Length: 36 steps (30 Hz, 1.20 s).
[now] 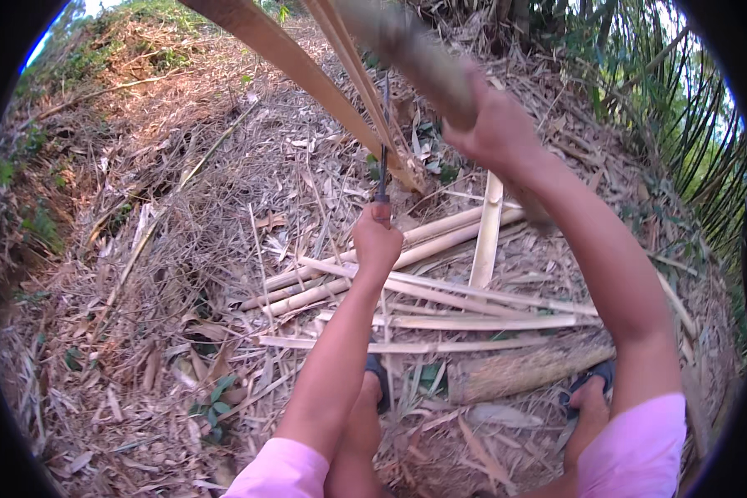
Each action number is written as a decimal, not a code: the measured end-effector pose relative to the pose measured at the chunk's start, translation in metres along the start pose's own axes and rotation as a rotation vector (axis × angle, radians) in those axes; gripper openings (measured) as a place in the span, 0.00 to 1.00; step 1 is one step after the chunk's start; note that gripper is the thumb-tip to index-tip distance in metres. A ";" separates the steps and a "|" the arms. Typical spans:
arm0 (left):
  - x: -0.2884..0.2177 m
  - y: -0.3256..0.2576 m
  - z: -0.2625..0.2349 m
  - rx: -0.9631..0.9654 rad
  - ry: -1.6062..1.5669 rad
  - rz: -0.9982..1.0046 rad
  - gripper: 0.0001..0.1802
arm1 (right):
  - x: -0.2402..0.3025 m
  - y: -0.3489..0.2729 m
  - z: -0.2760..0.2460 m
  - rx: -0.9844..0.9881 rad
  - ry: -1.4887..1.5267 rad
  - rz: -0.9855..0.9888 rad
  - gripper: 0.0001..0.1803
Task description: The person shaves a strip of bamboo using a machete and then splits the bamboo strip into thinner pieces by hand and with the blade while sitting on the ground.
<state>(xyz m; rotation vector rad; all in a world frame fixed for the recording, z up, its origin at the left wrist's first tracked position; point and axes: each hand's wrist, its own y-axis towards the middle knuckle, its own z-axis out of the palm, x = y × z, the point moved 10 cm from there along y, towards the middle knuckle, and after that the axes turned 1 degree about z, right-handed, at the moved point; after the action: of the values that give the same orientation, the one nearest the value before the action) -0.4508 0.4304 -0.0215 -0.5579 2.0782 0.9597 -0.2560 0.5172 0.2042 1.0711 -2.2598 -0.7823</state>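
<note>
My left hand [378, 242] is closed around the handle of a long knife [383, 176], its dark blade pointing away from me. The blade stands against a split bamboo pole [307, 73], whose strips spread apart toward the top; how deep it sits between them I cannot tell. The lower end of the pole rests near the ground just beyond the knife. My right hand [502, 129], raised to the right of the pole, grips a thick wooden stick [432, 70]. Motion blurs the stick, and its far end passes out of the picture.
Several split bamboo strips [440, 322] and long bamboo pieces [432, 241] lie across the ground before my feet. A thick log [527, 371] lies between my sandalled feet. Dry leaves cover the slope, and standing bamboo [705, 133] rises at the right.
</note>
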 end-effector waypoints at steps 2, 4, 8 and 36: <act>-0.019 0.017 0.001 0.053 -0.088 -0.058 0.14 | -0.031 -0.010 0.042 0.232 -0.365 0.057 0.41; -0.001 0.046 0.003 0.165 -0.087 -0.141 0.12 | -0.006 -0.005 0.061 0.381 -0.295 0.050 0.35; 0.020 0.041 -0.025 0.107 0.005 -0.195 0.08 | 0.006 0.020 0.034 0.356 -0.253 0.081 0.36; 0.036 0.024 -0.039 0.122 0.060 -0.232 0.17 | 0.080 0.003 -0.070 -0.099 0.330 -0.060 0.34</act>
<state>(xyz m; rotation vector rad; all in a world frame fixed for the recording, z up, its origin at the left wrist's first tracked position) -0.5058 0.4127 -0.0228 -0.7521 2.0552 0.6858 -0.2557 0.4343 0.2717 1.1335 -1.9016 -0.6774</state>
